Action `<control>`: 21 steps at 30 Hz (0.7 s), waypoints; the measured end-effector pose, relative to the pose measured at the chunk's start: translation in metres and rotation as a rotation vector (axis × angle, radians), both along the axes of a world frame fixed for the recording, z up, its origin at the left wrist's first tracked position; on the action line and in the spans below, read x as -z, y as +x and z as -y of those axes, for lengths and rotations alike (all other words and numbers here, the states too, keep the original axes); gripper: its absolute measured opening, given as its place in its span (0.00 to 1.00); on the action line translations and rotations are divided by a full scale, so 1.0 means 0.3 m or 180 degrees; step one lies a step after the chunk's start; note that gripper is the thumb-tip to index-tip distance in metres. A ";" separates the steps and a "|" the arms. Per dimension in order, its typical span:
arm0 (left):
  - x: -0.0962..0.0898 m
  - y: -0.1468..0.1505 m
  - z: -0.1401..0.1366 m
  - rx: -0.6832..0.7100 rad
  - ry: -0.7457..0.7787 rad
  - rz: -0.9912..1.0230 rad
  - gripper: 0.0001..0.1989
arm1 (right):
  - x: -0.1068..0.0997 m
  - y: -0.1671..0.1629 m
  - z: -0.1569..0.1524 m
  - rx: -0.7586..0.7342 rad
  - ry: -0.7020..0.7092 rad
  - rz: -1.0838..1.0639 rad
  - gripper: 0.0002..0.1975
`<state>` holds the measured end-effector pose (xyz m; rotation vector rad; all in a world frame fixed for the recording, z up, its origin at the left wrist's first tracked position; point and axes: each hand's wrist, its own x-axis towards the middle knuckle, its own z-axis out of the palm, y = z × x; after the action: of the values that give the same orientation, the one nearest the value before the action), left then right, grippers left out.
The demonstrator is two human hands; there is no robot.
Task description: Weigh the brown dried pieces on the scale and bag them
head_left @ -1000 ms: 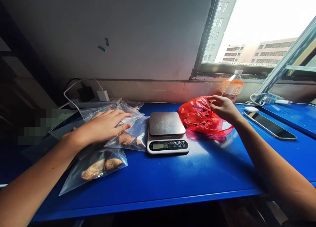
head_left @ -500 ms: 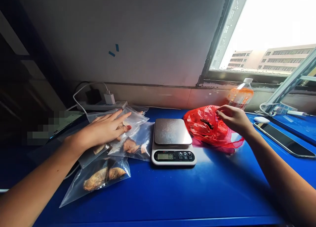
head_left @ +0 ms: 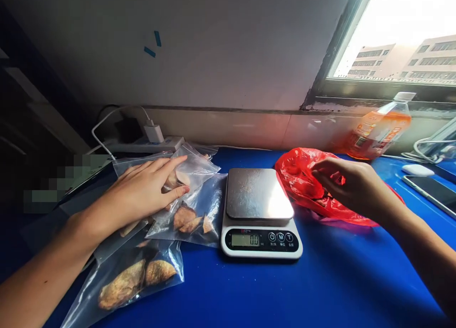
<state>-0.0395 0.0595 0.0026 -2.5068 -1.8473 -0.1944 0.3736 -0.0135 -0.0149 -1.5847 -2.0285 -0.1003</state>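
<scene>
My left hand (head_left: 151, 185) lies flat with fingers stretched out over a pile of clear zip bags (head_left: 197, 164). Brown dried slices (head_left: 185, 217) show through the bag beside its thumb, and a nearer clear bag (head_left: 142, 297) holds larger rough brown pieces. My right hand (head_left: 345, 183) is at the crumpled red plastic bag (head_left: 295, 164), its fingers curled and pinched on the plastic; the fingertips are partly hidden. Between both hands stands a white kitchen scale (head_left: 261, 214) with a bare steel plate, its display reading 0.0.
Behind the red bag, an orange drink bottle (head_left: 383, 128) leans by the wall. A phone (head_left: 432, 192) and a white rounded case (head_left: 417, 169) lie at the right. A power strip (head_left: 171, 143) with a white charger (head_left: 154, 132) sits at the back left. All rest on a blue table (head_left: 228, 294).
The view has moved closer and tilted down. My right hand has lowered over the red bag and covers more of it. My left hand stays flat on the clear bags.
</scene>
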 end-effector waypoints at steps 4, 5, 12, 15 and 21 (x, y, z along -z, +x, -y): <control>-0.003 0.034 0.034 -0.0008 0.0354 0.0538 0.36 | 0.021 -0.028 0.019 -0.0200 -0.0161 0.0073 0.10; -0.002 0.041 0.041 0.0005 0.0390 0.0654 0.35 | 0.027 -0.034 0.023 -0.0220 -0.0173 0.0013 0.09; -0.001 0.048 0.058 0.0043 0.0465 0.1235 0.30 | 0.024 -0.063 0.057 -0.0304 0.0093 -0.0064 0.07; -0.003 0.052 0.063 0.0194 0.0380 0.1426 0.24 | 0.011 -0.077 0.071 -0.0336 0.0254 -0.0091 0.07; 0.006 0.048 0.071 0.1263 0.0562 0.1253 0.16 | -0.004 -0.143 0.081 -0.0681 0.0326 0.0019 0.06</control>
<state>-0.0250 0.0383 0.0008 -2.8240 -1.3161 -0.8718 0.3307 -0.0378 -0.0136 -1.2990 -2.1479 -0.1263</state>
